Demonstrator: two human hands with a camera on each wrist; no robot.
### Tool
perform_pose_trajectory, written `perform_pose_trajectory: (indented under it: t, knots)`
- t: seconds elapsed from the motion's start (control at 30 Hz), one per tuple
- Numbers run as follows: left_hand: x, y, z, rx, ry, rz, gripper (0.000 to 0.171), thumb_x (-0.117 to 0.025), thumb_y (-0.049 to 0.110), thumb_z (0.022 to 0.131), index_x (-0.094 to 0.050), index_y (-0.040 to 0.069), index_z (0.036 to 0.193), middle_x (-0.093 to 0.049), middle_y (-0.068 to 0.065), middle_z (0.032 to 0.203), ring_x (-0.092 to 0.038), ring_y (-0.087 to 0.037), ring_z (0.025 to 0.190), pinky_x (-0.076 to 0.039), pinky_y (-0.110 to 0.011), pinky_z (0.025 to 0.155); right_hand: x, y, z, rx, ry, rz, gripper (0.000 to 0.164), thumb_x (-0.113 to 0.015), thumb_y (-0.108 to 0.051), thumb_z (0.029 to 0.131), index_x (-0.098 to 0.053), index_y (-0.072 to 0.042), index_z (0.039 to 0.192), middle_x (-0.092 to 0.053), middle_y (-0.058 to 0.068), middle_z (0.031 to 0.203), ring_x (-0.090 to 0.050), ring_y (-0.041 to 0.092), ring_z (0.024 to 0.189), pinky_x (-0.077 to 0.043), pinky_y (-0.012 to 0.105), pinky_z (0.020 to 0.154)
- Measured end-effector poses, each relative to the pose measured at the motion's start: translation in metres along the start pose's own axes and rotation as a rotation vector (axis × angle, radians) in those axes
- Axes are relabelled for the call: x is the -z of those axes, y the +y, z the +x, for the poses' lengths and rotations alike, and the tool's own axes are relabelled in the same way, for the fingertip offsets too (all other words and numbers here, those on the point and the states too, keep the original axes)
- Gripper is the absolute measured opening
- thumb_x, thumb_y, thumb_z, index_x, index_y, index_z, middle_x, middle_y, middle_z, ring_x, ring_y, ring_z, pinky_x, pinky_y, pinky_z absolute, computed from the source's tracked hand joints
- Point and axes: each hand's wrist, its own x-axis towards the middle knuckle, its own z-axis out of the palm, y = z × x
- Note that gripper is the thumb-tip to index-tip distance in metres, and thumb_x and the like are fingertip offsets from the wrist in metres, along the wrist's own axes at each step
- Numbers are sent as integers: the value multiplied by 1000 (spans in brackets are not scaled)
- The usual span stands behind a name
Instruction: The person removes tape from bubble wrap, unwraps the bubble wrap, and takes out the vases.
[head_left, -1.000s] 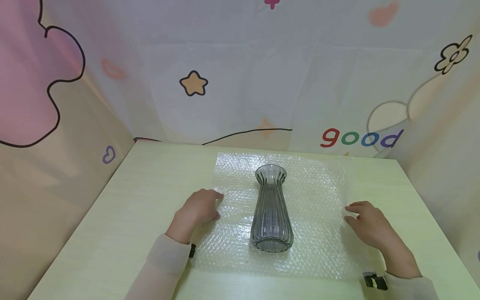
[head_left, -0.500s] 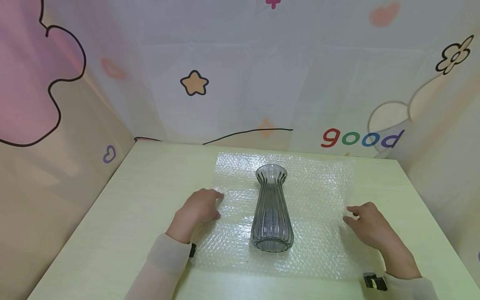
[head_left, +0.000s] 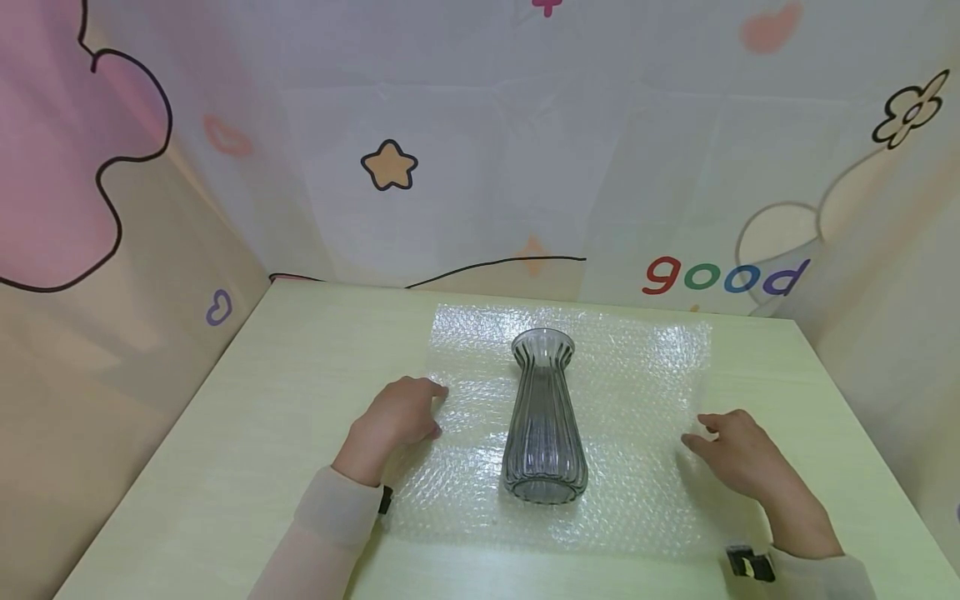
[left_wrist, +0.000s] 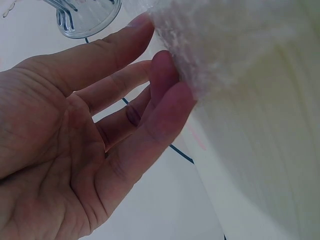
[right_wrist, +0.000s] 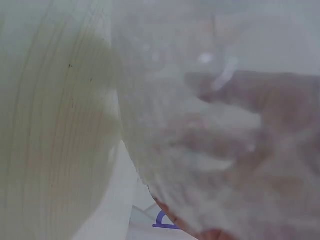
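Note:
A grey ribbed glass vase [head_left: 546, 417] lies on its side on a sheet of bubble wrap [head_left: 630, 400], its flared mouth toward the wall and its base toward me. At the sheet's left edge, my left hand [head_left: 397, 412] has bent, loose fingers; in the left wrist view its fingertips [left_wrist: 175, 95] touch the wrap's edge. My right hand [head_left: 738, 450] is at the right edge, thumb and index finger apart. Through the clear wrap in the right wrist view, its fingers [right_wrist: 240, 90] look spread and blurred, so their exact contact is hard to tell.
The pale wooden table [head_left: 285, 367] carries the sheet. A printed curtain [head_left: 480, 167] rises behind the table's back edge and along both sides.
My right thumb and index finger have spread apart, and that hand has shifted slightly. The wrap's far right corner lies farther out to the right. The vase and left hand stay put.

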Motion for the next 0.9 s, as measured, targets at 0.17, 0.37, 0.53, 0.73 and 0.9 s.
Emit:
perform_pose_trajectory:
  t: [0.17, 0.37, 0.53, 0.73, 0.9]
  knots:
    - [-1, -2, 1, -6, -5, 15, 60, -84, 9, 85, -64, 11, 142, -62, -12, 148, -54, -39, 139, -47, -52, 113, 0, 0, -1, -46, -37, 12, 69, -59, -30, 103, -40, 24, 143, -52, 43, 124, -56, 53, 113, -52, 63, 91]
    - [-2, -2, 3, -9, -4, 15, 60, -83, 11, 86, -64, 13, 143, -62, -11, 148, -55, -38, 139, -47, -52, 113, -1, 2, -1, -50, -56, 19, 73, -57, -32, 104, -35, 23, 146, -48, 44, 125, -57, 52, 111, -51, 64, 92]
    - [-3, -3, 3, -6, 1, 9, 59, -83, 10, 86, -64, 13, 142, -63, -11, 146, -55, -38, 138, -47, -52, 112, -3, 4, 1, -52, -72, 9, 70, -57, -33, 104, -41, 24, 142, -44, 46, 127, -54, 52, 110, -51, 66, 91]
    - [-3, -3, 3, -3, 0, 5, 60, -84, 9, 85, -65, 13, 142, -63, -12, 146, -55, -39, 138, -47, -53, 112, -4, 3, 1, -64, -75, 29, 72, -58, -33, 104, -40, 27, 140, -32, 50, 136, -36, 61, 127, -46, 72, 97]
    - [-3, -4, 3, -6, -1, 11, 59, -83, 10, 86, -64, 13, 142, -62, -11, 147, -55, -38, 138, -47, -53, 113, -7, 3, 0, -39, -39, 35, 75, -59, -33, 103, -37, 29, 139, -24, 50, 144, -18, 61, 137, -42, 73, 100]
